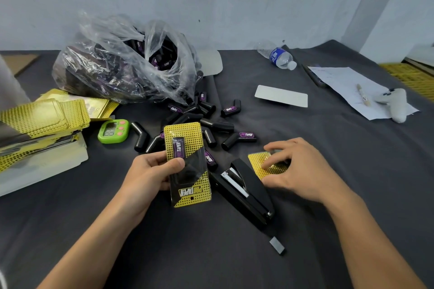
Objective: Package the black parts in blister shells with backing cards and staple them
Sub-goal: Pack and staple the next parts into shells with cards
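In the head view, the left hand (150, 171) held one assembled pack upright. Its thumb lay across the front and its fingers were curled behind. The pack was a yellow dotted backing card (184, 199) carrying a clear plastic blister shell (196, 168), and a black angled rubber part (177, 150) with a purple label sat in the upper half of the shell.

The black metal stapler (244, 191) lay on the dark grey cloth (211, 253) between the two hands, touching the right edge of the pack or just beside it. Its mouth pointed away from the person.

The right hand (298, 171) was over a second yellow dotted card (265, 164) just right of the stapler, with bent fingers, the fingertips on the card and the thumb at its near edge. I cannot tell whether it gripped this card or only pressed on it.

Loose black parts (211, 122) lay beyond the left hand, and a stack of yellow dotted cards (44, 115) lay far to its left.

The step seemed to be the stapling of the held pack. To do it well, the shell flange and the card edges should be flush before the pack goes into the stapler mouth. The staple should go through the flat border only, never through the bubble or the part. The left thumb should keep the layers from sliding, and the right hand should press the stapler firmly and straight.
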The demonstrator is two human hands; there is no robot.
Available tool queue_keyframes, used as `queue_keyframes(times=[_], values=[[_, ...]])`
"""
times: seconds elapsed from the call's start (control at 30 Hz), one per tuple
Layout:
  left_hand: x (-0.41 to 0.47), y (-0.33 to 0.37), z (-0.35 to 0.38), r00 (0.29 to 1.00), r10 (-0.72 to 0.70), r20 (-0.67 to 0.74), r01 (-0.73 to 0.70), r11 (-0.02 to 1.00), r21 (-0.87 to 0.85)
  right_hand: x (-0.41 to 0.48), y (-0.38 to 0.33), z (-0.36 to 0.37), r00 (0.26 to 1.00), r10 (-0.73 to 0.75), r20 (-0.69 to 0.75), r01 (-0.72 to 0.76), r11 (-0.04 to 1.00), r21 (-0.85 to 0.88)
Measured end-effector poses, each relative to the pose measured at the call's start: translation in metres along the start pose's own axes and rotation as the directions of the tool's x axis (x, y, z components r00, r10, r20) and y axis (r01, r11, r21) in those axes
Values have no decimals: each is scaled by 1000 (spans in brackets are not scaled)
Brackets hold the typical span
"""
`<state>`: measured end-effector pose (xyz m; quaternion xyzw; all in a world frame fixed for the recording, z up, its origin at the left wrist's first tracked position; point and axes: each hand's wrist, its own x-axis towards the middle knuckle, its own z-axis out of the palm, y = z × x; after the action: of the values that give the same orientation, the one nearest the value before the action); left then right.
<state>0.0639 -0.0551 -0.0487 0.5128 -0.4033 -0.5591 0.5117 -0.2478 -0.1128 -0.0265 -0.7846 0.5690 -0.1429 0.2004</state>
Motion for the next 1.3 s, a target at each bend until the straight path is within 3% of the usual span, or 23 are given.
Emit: queue_keyframes(times=[0.07,0.13,0.17,0.23,0.4,0.6,0.7,0.77,0.83,0.87,0.9,0.93,0.97,1.0,1.1,1.3], values=[[1,-1,0,1000,4,-7,-4,1000,-1,2,2,-5,998,51,-34,-47,990,132],[4,-2,-1,999,12,-32,-12,1000,5,15,2,-11,955,149,-257,-69,953,294],[5,-3,-2,999,19,-51,-19,1000,10,27,3,-15,914,183,-362,-66,947,313],[8,-5,-5,995,36,-95,-35,999,8,61,10,-21,875,203,-438,-114,968,222],[14,-5,-14,987,52,-151,-59,997,-42,155,37,-29,936,254,-244,-312,918,-243],[19,-8,-20,993,44,-106,-46,999,-17,192,50,-20,951,233,-201,-288,906,-311],[19,-7,-21,994,38,-98,-40,999,-19,177,26,-20,970,198,-139,-225,948,-223],[18,-7,-20,994,42,-98,-43,999,-8,157,8,-22,956,166,-243,-198,973,-116],[17,-6,-19,994,46,-102,-48,999,-10,128,-9,-24,911,152,-383,-114,986,121],[17,-6,-18,993,48,-111,-49,999,-10,112,-19,-26,898,197,-394,-54,937,345],[16,-5,-17,992,46,-119,-47,999,-7,95,-28,-27,909,250,-332,-1,800,600],[16,-5,-16,991,44,-128,-44,999,1,78,-37,-26,941,266,-208,10,593,805],[15,-4,-15,990,40,-137,-39,999,11,62,-43,-23,971,222,-90,-7,400,917],[14,-3,-14,988,38,-148,-35,999,23,47,-44,-17,989,147,-6,-36,282,959],[11,-1,-13,986,30,-165,-26,999,30,16,-39,7,998,-12,54,-51,203,978],[7,-2,-14,990,0,-139,2,1000,14,6,-29,20,991,-115,66,-47,158,986]])
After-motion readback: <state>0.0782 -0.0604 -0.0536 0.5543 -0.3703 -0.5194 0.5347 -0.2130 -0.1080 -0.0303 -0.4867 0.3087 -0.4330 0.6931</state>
